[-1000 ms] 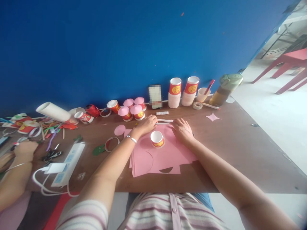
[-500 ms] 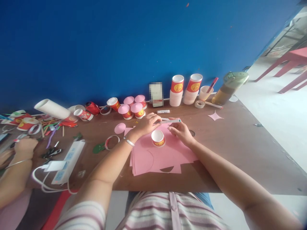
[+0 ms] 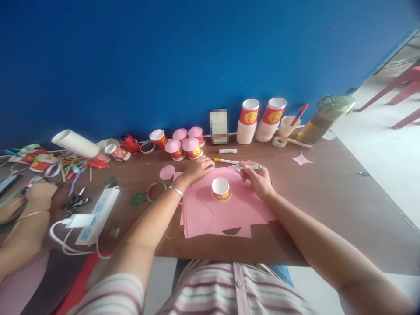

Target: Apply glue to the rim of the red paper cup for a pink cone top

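Note:
My right hand (image 3: 259,177) grips a white marker pen (image 3: 254,166) with a green end at the right; its thin tip points left. My left hand (image 3: 201,169) is closed at the upper left of the pink paper, and a small dark piece, apparently the pen cap (image 3: 213,166), shows at its fingertips. Between the hands, a short red and white paper cup (image 3: 221,187) stands on the stacked pink paper sheets (image 3: 236,214). A curved line is drawn on the top sheet. Just beyond the hands lies another white pen with a yellow end (image 3: 226,161).
Several small cups with pink cone tops (image 3: 190,144) stand behind, left of stacked paper cups (image 3: 248,122). A tape roll (image 3: 279,141) and a tilted bottle (image 3: 323,120) are at right. At left lie a power strip (image 3: 105,210) and another person's hand (image 3: 41,192).
My hands have drawn apart. The pen went right with my right hand, and its left end now shows a bare tip. The small dark piece stayed in my left fingers. The view shifted slightly.

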`<control>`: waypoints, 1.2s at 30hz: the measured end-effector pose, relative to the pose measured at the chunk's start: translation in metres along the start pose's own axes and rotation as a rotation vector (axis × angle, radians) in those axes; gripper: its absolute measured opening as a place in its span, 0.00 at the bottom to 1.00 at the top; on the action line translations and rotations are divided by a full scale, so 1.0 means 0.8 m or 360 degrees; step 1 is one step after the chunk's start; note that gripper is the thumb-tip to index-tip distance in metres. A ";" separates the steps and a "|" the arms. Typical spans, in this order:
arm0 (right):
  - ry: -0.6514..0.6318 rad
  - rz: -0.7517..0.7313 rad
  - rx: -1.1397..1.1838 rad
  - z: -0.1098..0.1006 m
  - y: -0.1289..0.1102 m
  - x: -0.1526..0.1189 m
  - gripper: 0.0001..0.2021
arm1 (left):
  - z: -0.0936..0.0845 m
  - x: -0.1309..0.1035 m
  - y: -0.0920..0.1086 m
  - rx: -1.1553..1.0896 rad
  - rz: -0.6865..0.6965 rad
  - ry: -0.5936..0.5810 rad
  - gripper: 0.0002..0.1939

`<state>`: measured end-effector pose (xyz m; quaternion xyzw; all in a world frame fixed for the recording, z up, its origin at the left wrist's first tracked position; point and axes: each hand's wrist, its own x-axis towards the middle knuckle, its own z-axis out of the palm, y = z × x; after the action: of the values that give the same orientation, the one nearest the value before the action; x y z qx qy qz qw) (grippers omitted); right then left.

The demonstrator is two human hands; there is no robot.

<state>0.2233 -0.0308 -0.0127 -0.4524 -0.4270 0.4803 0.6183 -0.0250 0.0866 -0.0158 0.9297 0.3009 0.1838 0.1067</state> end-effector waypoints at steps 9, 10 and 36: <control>-0.0163 -0.0036 -0.0220 0.005 -0.001 -0.015 0.22 | -0.005 -0.014 0.022 -0.0559 -0.0268 0.0271 0.14; -0.0145 -0.0048 -0.0209 0.005 -0.002 -0.015 0.22 | -0.011 -0.021 0.030 -0.0755 -0.0383 0.0275 0.15; -0.0083 -0.0230 -0.0031 0.016 -0.010 -0.036 0.08 | 0.022 -0.038 0.098 -0.2629 -0.0994 0.0505 0.14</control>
<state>0.2078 -0.0581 -0.0050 -0.4137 -0.4791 0.4419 0.6356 0.0006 0.0043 -0.0161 0.3960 0.3232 0.4307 0.7438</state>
